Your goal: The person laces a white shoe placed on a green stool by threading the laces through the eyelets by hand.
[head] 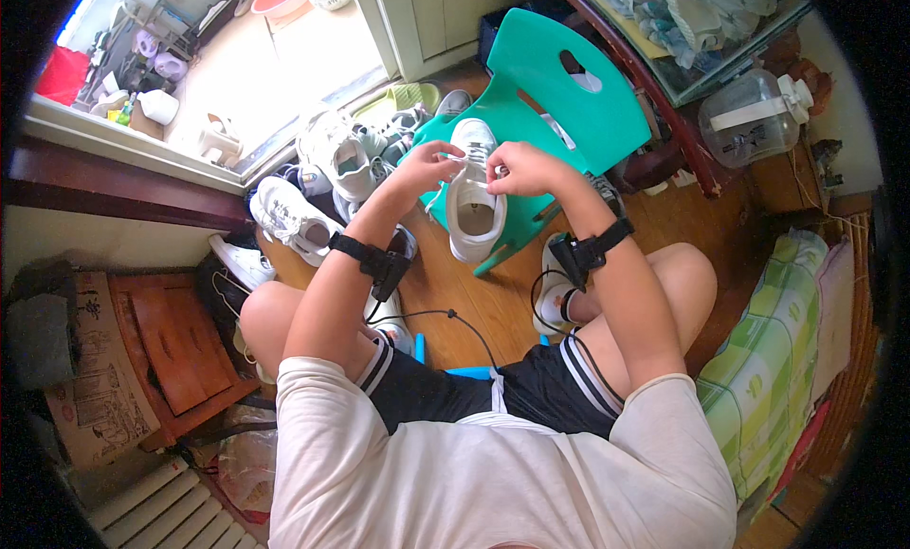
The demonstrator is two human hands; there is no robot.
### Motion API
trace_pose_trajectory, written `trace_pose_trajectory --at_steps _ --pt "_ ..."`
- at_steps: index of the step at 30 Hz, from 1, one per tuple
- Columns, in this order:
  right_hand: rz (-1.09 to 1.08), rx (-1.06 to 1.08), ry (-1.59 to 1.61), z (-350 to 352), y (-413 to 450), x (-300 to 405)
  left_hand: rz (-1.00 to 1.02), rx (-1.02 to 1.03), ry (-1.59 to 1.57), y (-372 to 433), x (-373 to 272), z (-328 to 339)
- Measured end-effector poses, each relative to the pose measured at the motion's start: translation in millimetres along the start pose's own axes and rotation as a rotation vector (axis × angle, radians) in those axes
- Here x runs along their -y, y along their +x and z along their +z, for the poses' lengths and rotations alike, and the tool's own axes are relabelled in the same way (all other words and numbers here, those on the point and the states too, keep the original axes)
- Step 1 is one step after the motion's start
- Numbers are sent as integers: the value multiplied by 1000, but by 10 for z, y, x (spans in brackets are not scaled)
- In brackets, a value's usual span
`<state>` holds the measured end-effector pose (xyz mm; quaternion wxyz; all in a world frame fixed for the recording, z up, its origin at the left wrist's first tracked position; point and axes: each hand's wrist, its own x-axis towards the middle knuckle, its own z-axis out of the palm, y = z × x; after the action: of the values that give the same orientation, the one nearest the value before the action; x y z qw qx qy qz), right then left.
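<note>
A white lace-up sneaker (478, 225) rests on the seat of a green plastic chair (530, 211), its heel towards me and its toe pointing away. My left hand (430, 166) is at the left side of the lacing, thumb and fingertips pinching a white shoelace (455, 171). On the opposite side, my right hand (525, 168) has its thumb and forefinger closed on the lace near the tongue. The inside of the shoe shows a greyish insole. Some of the lacing is hidden behind my fingers.
Several shoes crowd the floor to the left, among them a white sneaker (298, 218) and green slippers (407, 99). A glass-topped table (682, 87) and a clear plastic jug (750, 119) stand at right. A black cable (455, 314) hangs between my wrist straps. A wooden stool (181, 336) is at left.
</note>
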<state>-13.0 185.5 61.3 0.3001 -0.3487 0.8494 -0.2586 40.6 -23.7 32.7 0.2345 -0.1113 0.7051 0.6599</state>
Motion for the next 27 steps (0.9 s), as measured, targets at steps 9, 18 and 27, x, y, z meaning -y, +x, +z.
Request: trace_pose_trajectory --at_steps 9,18,27 --pt "-116 -335 314 1 56 145 152 108 165 -48 14 65" --pt "-89 -285 753 -51 106 333 220 72 256 -15 75 81" --pt "-125 -237 753 -118 71 594 351 -35 372 -106 -45 158"
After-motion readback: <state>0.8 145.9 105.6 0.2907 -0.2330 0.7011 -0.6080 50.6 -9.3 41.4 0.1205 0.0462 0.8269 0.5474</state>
